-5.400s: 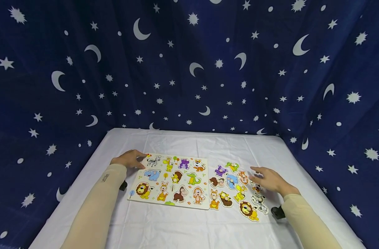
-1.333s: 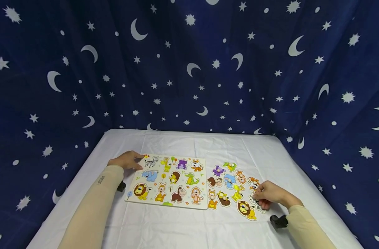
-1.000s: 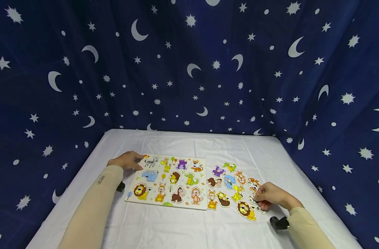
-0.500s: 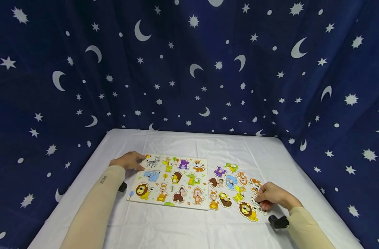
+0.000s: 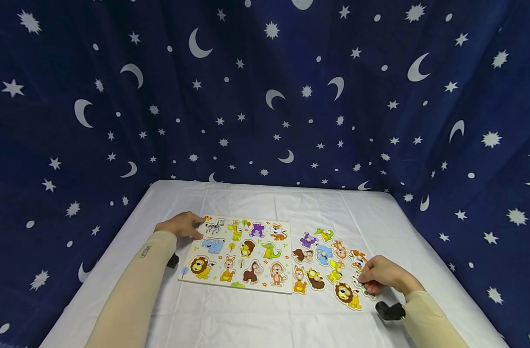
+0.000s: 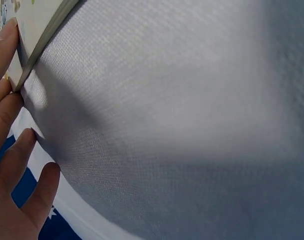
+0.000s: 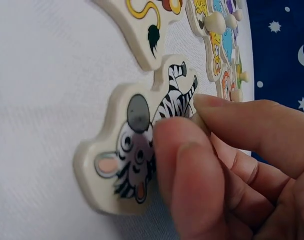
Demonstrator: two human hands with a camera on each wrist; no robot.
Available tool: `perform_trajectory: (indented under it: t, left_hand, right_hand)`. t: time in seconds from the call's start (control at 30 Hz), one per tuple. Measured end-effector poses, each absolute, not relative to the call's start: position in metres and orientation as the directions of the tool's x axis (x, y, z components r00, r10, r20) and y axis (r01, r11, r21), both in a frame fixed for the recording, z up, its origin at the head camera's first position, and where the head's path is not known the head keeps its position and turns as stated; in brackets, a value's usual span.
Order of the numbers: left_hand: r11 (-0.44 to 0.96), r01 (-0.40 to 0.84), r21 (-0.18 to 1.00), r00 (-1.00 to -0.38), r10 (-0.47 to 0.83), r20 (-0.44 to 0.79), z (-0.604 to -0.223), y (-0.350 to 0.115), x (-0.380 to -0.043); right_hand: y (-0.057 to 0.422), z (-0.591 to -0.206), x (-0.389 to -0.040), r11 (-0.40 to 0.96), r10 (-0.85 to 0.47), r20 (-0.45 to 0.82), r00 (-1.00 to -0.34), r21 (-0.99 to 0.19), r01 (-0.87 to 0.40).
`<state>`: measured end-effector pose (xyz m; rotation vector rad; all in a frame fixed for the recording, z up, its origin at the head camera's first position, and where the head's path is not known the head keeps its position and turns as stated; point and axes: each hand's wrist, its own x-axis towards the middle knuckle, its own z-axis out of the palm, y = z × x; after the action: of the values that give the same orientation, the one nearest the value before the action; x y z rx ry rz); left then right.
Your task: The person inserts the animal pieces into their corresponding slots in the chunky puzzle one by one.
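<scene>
In the head view, a wooden animal puzzle board [image 5: 256, 258] lies on the table, its pictures in three rows. At its far left corner my left hand [image 5: 180, 225] touches the edge with fairly straight fingers; one fingertip [image 6: 6, 32] lies on the top face. To the right of the board, my right hand [image 5: 382, 273] pinches the zebra puzzle piece [image 7: 134, 145] between thumb and index finger, which hide its knob. The zebra's head end is tilted up slightly off the cloth in the right wrist view. The lion piece [image 5: 346, 295] and tiger piece [image 5: 357, 258] lie close by.
Several knobbed animal pieces lie grouped right of the board, among them an elephant [image 5: 323, 253], a giraffe [image 5: 336, 270] and a hedgehog [image 5: 315, 279]. A white cloth [image 5: 230, 316] covers the table. Behind it hangs a dark blue star-and-moon curtain [image 5: 247, 96].
Since the oldest frame, my right hand has come down and nearer from above the pieces and taken hold of the zebra piece. My left hand has stayed at the board's edge.
</scene>
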<state>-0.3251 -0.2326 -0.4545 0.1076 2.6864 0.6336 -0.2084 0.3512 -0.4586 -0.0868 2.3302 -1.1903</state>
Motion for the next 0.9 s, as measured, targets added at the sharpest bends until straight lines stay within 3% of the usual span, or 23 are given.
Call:
perform_trajectory:
  t: [0.9]
  left_hand:
    - [0.897,-0.046,0.441,-0.927,0.126,-0.354,-0.4558,-0.2284,-0.3227]
  right_hand:
    - [0.3493,-0.4610,-0.2071,0.671,-0.279,-0.350,-0.894,-0.737,0.080]
